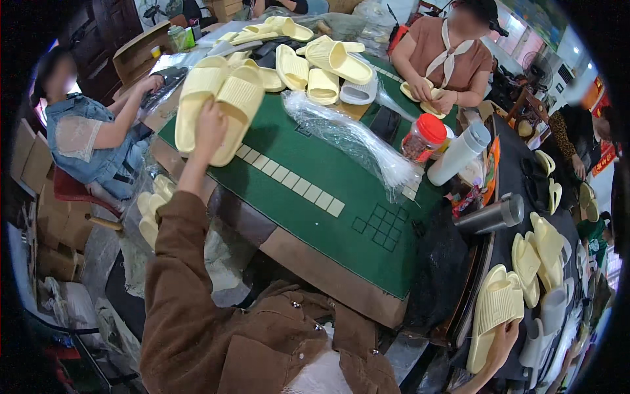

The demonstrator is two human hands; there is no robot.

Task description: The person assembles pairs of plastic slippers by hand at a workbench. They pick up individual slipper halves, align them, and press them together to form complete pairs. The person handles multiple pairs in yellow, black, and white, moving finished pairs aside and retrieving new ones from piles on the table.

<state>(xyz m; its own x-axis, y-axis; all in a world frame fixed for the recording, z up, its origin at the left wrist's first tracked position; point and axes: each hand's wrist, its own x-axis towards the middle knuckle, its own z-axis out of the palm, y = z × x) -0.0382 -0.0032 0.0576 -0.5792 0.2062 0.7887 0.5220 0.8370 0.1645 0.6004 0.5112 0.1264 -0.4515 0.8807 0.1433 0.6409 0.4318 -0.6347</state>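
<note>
With its arm stretched out over the table's left side, my left hand (211,129) is closed on a pair of pale yellow slide slippers (239,98), gripping where the two meet. Far to the right and low, my right hand (504,343) is closed around the edge of another pair of pale yellow slippers (491,308), beside a dark surface. A heap of loose yellow slippers (323,85) lies on the far part of the green table (275,217), just beyond my left hand. One grey slipper (358,90) sits among them.
A clear plastic bundle (348,141), a red-lidded jar (423,136), a white bottle (459,154) and a steel tumbler (491,215) stand or lie on the right. More slippers (541,246) line the dark surface there. Co-workers sit at left (85,131) and across (446,59), the latter holding slippers.
</note>
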